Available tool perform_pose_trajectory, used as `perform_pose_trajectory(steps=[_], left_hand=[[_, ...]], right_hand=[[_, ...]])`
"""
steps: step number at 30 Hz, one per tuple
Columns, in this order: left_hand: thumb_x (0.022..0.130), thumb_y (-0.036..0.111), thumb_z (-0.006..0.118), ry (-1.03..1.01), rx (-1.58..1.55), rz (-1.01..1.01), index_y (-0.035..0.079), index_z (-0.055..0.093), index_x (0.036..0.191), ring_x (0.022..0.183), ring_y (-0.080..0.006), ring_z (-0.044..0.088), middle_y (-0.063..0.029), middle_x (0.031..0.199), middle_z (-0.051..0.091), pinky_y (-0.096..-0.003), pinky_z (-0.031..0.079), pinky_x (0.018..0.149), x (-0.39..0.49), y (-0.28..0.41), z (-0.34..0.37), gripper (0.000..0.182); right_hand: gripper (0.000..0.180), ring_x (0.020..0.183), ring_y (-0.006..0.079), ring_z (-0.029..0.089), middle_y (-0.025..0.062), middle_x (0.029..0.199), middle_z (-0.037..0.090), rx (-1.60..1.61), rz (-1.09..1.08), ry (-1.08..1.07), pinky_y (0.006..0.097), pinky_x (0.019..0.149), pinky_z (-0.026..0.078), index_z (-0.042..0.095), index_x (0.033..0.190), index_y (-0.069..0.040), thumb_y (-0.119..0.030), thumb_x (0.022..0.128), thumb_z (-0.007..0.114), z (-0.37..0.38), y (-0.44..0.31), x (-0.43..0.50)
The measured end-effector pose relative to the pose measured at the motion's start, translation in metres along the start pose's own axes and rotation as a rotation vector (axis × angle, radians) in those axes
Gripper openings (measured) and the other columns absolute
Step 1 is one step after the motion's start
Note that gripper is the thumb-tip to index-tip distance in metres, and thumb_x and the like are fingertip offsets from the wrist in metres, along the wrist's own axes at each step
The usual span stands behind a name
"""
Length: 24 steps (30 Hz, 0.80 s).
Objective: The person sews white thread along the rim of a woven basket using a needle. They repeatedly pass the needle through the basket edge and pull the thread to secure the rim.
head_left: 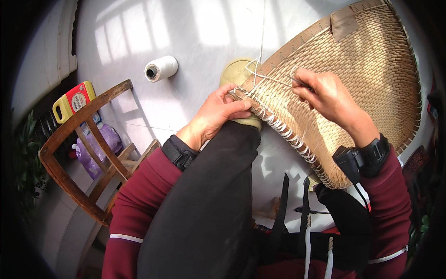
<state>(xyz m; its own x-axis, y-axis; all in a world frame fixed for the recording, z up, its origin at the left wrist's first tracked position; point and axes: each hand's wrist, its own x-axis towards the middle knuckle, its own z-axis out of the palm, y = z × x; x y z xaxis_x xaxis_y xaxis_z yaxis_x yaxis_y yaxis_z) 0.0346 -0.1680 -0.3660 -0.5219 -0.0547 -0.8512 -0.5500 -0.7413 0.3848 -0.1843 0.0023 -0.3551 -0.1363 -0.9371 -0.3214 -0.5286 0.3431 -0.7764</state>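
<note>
A woven winnowing basket (362,80) leans tilted across my right side, its flat wooden lip (296,40) along the far edge. My left hand (217,110) pinches the near corner, thumb on top of the rim rod (296,139), which is wrapped in white cord lashing. Over the weave, my right hand (325,94) is closed on white cord (273,79). Something dark and slim shows between its fingers; I cannot tell what. From that hand the cord runs to the corner, with a loose loop near it. Another length rises straight out of the top of the view.
A spool of white thread (165,68) lies on the pale floor (188,115) at left. Past my left arm stands a wooden chair (57,150), with a yellow jug (78,99) and a purple pouch (99,150) behind it. My shoe (237,71) is under the corner.
</note>
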Motion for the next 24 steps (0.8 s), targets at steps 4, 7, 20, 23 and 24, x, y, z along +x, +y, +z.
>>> perform_pose_trajectory(steps=[4,7,20,23,24], left_hand=[[0.087,0.003,0.07,-0.012,0.013,-0.003,0.002,0.051,0.125,0.094,-0.0163,0.068,-0.0102,0.108,0.067,-0.0276,0.057,0.086,0.001,-0.002,-0.002,0.043],[0.087,0.003,0.071,0.008,0.035,-0.02,0.001,0.05,0.125,0.094,-0.0163,0.068,-0.0105,0.108,0.067,-0.0279,0.057,0.087,0.002,-0.001,-0.001,0.043],[0.087,0.005,0.071,-0.005,0.034,-0.039,-0.002,0.05,0.126,0.097,-0.0175,0.067,-0.0117,0.112,0.066,-0.0293,0.056,0.089,0.005,0.0,-0.004,0.045],[0.086,0.005,0.071,0.002,0.039,-0.036,-0.002,0.051,0.124,0.095,-0.0169,0.067,-0.0113,0.109,0.066,-0.0284,0.056,0.087,0.005,0.001,-0.003,0.043],[0.086,0.005,0.071,0.011,0.03,-0.027,-0.002,0.051,0.122,0.092,-0.0161,0.068,-0.011,0.106,0.067,-0.0275,0.057,0.085,0.004,0.001,-0.003,0.042]], right_hand=[[0.012,0.075,0.036,0.066,0.0144,0.081,0.067,0.009,0.005,0.045,0.0419,0.066,0.052,0.057,0.1,-0.005,-0.011,0.09,0.059,0.036,-0.005,-0.012],[0.011,0.077,0.0357,0.066,0.0146,0.084,0.067,0.105,0.025,0.042,0.0413,0.067,0.052,0.058,0.099,-0.004,-0.012,0.091,0.059,0.045,-0.011,-0.009],[0.015,0.064,0.0268,0.066,0.0138,0.075,0.067,0.281,0.184,0.049,0.0349,0.062,0.051,0.068,0.096,-0.002,-0.013,0.087,0.064,0.05,-0.016,-0.008],[0.012,0.071,0.0301,0.066,0.0142,0.081,0.068,0.257,0.108,0.125,0.0362,0.065,0.052,0.067,0.095,-0.002,-0.01,0.087,0.063,0.051,-0.015,-0.006],[0.012,0.073,0.0311,0.066,0.0143,0.083,0.068,0.249,0.094,0.124,0.0369,0.066,0.052,0.067,0.095,-0.003,-0.009,0.087,0.062,0.051,-0.014,-0.005]])
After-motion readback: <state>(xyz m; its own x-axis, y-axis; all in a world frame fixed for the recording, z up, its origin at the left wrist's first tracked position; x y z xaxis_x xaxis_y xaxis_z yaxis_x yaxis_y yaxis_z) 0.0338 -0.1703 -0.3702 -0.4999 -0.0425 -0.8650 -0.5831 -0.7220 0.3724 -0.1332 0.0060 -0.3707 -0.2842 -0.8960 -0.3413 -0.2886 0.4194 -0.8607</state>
